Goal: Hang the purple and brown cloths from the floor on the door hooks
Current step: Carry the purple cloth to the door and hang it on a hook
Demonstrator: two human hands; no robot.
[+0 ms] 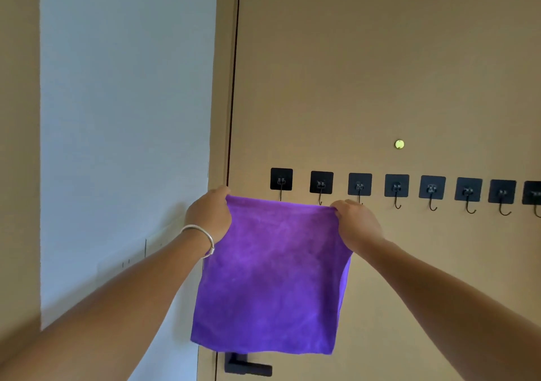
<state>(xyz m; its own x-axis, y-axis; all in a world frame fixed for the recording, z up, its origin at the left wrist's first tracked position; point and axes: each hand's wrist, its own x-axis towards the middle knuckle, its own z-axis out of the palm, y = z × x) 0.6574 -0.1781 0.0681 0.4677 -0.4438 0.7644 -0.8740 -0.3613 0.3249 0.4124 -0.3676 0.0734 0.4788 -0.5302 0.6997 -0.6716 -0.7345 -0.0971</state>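
Purple cloth (272, 278) between two gripping hands (209, 215), below door hooks (396, 188)

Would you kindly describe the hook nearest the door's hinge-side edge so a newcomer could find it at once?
Start at the tan door and find the row of black square hooks across it, below the small brass peephole. The leftmost hook ends that row, nearest the door frame. Unlike the free hooks further right, its tip is hidden behind the top edge of the purple cloth.
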